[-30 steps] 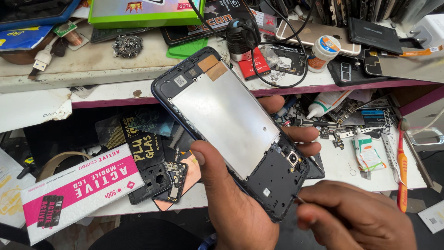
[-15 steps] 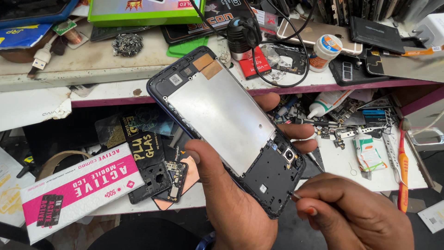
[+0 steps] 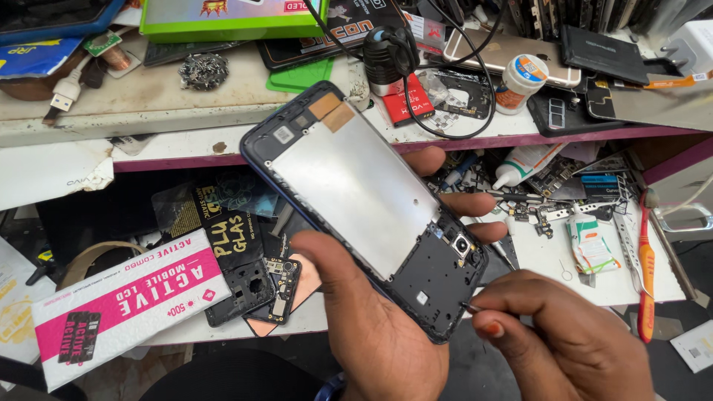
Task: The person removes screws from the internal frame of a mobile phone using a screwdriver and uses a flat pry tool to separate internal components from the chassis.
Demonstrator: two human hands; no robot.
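A cluttered repair tabletop [image 3: 245, 327] fills the view, white and worn, with a raised shelf [image 3: 148, 111] running across behind it, both strewn with phone parts, cables and small boxes. The left hand [image 3: 371, 327] comes up from the bottom edge and is clamped around an opened phone frame [image 3: 364, 200], thumb pressed on its near long edge and fingertips [image 3: 468, 204] wrapping out from under the far side; the frame is held in the air, tilted, its silvery metal plate facing up and its black lower end with a small camera ring pointing toward the right hand. The right hand [image 3: 572, 341], just beside the left and lower, is pinched shut on a thin metal tool [image 3: 469, 306], whose tip touches the black corner of the frame. Left of the left hand, on the tabletop, lie a pink and white box [image 3: 119, 304], a small black circuit part [image 3: 278, 286] and dark packets. Beyond the right hand, an orange-handled tool [image 3: 646, 275] lies along the tabletop, with a white glue bottle [image 3: 523, 162] and scattered screws and small boards farther out. On the shelf past the frame sit a green box [image 3: 230, 18], a red packet [image 3: 408, 100], a small white jar [image 3: 523, 78] and a black looped cable [image 3: 445, 89].
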